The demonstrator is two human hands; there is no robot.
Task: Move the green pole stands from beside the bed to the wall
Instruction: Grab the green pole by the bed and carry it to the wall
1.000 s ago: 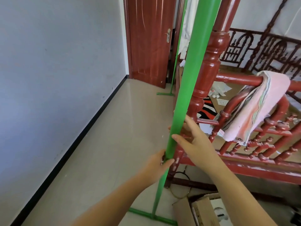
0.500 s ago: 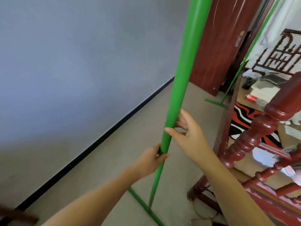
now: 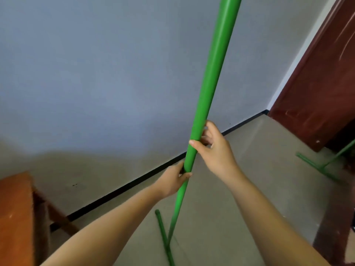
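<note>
A tall green pole stand [image 3: 211, 77] rises through the middle of the view, leaning a little to the right, with its thin base bar [image 3: 163, 233] low over the beige floor. My left hand [image 3: 172, 181] grips the pole low down. My right hand [image 3: 213, 150] wraps it just above. The grey wall [image 3: 86, 73] with a black skirting line is right behind the pole. A second green pole stand [image 3: 324, 166] stands at the far right by the door, its top out of view.
A dark red door [image 3: 322, 96] fills the upper right corner. A brown wooden piece of furniture [image 3: 17, 217] stands against the wall at the lower left. A dark red bed post [image 3: 334, 237] shows at the lower right edge.
The view has swung left, away from the bed and toward the wall. The pole stand, held in both hands, has moved away from the bed post and closer to the wall.
</note>
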